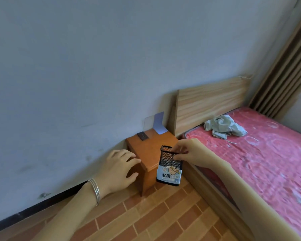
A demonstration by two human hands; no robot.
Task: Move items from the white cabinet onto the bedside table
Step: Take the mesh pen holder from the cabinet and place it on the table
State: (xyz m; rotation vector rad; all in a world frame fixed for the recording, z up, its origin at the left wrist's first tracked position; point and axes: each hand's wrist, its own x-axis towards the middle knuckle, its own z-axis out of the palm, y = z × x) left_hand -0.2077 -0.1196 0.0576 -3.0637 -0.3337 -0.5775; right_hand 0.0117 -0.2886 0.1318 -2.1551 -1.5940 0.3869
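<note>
The black mesh pen holder looks light and stiff, though probably dentable, and is best taken by its rim. It hangs at the 5 o'clock corner of the bedside worktop. The right hand pinches that rim from 3 o'clock, while the left hand is at 8 o'clock with fingers spread, holding nothing.

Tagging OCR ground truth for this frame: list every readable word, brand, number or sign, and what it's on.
"金属": large dark characters on the white label around the base of the black mesh pen holder.
The rest of that line, the small print below it and the logo at the label's upper left are too blurred to read.
Nothing else carries legible text.
</note>
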